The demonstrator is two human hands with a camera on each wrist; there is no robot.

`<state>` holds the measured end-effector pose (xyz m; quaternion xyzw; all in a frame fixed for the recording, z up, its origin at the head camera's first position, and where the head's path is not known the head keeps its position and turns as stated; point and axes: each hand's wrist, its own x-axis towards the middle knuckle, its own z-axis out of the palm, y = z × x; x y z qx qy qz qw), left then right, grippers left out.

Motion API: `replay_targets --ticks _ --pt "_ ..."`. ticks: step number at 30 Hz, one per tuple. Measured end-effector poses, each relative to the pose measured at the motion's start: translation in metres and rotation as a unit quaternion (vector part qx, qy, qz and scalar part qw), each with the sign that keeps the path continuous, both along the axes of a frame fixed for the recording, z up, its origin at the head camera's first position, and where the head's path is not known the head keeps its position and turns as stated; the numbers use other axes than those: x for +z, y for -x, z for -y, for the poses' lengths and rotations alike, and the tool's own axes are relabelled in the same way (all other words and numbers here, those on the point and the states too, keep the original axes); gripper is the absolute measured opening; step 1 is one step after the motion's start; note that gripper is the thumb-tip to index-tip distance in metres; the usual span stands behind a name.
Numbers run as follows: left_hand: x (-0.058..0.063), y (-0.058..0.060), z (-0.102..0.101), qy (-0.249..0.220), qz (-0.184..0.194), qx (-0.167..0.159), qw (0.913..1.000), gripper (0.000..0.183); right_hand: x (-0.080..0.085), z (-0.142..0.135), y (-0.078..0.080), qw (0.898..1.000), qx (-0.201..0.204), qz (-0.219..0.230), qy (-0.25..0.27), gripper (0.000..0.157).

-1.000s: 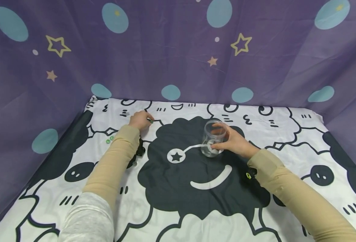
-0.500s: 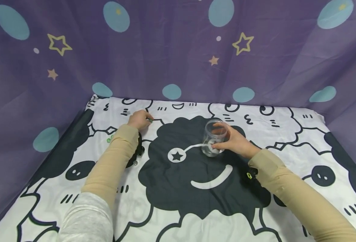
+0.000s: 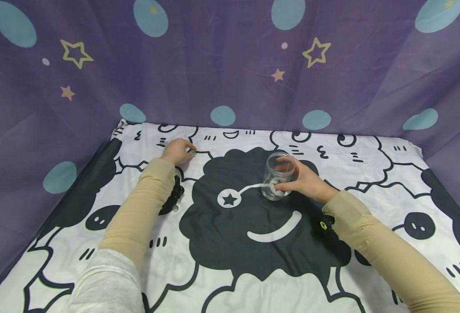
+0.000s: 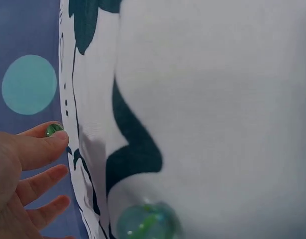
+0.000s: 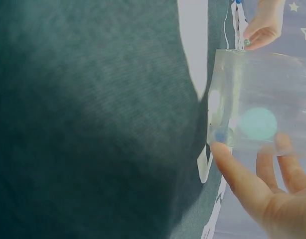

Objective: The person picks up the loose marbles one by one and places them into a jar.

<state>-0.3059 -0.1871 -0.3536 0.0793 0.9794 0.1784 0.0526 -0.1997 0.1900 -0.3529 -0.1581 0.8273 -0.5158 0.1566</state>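
Observation:
Toward the back left of the cloth, my left hand pinches a green glass marble between thumb and index finger; the other fingers are loosely bent. My right hand grips a clear, lidless jar around its side, near the middle of the cloth. The jar stands roughly upright, its mouth facing up. A small blue spot shows near its base in the right wrist view, where I cannot tell exactly what lies inside. A blurred clear marble with green swirls is close to the left wrist camera.
A small clear marble lies on the cloth beside my left wrist. The black-and-white cartoon cloth covers the table, and a purple curtain with stars hangs behind it. Both forearms reach across the cloth.
My left hand has shifted slightly left with the marble in its fingertips. Green marbles seen left of that forearm earlier are now hidden behind the sleeve. The right hand still grips the jar.

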Motion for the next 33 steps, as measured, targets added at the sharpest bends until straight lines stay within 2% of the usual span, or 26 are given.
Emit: replay_targets --ticks 13,23,33 --pt "0.012 -0.005 -0.003 -0.024 -0.023 -0.04 0.9987 0.028 0.002 0.0 0.0 1.0 -0.002 -0.008 -0.008 0.075" --pt "0.019 -0.019 -0.012 -0.035 -0.052 -0.071 0.9955 0.026 0.001 0.0 0.0 1.0 0.0 -0.001 -0.002 0.078" --pt "0.025 -0.033 -0.025 -0.017 -0.096 -0.112 0.9889 0.023 0.001 0.0 0.0 1.0 0.0 0.003 0.001 0.078"
